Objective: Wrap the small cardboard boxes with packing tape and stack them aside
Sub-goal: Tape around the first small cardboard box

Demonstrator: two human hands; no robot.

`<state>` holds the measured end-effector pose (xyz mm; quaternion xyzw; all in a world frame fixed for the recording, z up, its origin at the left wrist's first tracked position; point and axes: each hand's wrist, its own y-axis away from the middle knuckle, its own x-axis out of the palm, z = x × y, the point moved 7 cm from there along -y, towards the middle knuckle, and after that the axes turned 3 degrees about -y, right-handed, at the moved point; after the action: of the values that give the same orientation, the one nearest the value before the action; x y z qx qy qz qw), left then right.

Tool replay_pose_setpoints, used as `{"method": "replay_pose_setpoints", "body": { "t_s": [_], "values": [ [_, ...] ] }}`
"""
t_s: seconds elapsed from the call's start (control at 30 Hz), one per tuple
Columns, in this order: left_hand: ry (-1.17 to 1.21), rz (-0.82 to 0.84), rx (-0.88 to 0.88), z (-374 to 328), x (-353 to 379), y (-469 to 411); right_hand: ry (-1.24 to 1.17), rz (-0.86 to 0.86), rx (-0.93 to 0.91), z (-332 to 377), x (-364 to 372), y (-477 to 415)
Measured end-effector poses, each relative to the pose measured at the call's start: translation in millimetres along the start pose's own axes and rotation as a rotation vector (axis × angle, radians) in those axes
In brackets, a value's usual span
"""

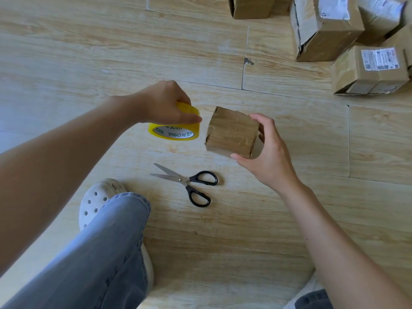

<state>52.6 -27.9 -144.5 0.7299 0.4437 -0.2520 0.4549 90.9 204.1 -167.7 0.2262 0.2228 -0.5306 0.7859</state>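
The left hand (163,103) grips the yellow tape roll (176,128) from above, its fingers hiding the roll's far rim; the right hand (265,152) pinches the small cardboard box (231,131) between thumb and fingers, just right of the roll, above the wooden floor (111,52); whether tape joins the two is unclear; open scissors (189,180) lie near; more boxes (334,30) at top right are cut off by the frame edge.

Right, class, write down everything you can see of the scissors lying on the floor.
The scissors have two black, plastic-looking loop handles and plain metal blades joined at a pivot. They lie flat on the pale wood-look floor, blades parted a little and pointing left, handles to the right, nearer the person than the tape roll and small cardboard box. The left hand and right hand are both off them.
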Motion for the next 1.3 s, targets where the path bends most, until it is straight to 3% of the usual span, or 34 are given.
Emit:
{"method": "replay_pose_setpoints", "body": {
  "t_s": [0.23, 0.37, 0.6, 0.73, 0.97, 1.3],
  "values": [
    [0.011, -0.013, 0.013, -6, 10, -5, 0.127, -0.035, -0.038, 10, 0, 9],
    [-0.004, -0.006, 0.035, -11, 14, -5, 0.485, -0.052, -0.107, 37, 3, 10],
    [-0.016, -0.031, 0.025, -11, 12, -4, 0.667, 0.187, -0.256, 85, 37, -31],
    [0.001, -0.008, 0.021, -11, 11, -2, 0.680, 0.258, -0.197, 78, 48, -47],
    [0.284, 0.190, 0.000, 0, 3, 18, 0.415, 0.123, -0.212, 73, 29, -45],
    [0.021, 0.063, 0.072, -1, -35, 28, 0.182, 0.008, -0.208, 73, 25, -29]
  ]
}}
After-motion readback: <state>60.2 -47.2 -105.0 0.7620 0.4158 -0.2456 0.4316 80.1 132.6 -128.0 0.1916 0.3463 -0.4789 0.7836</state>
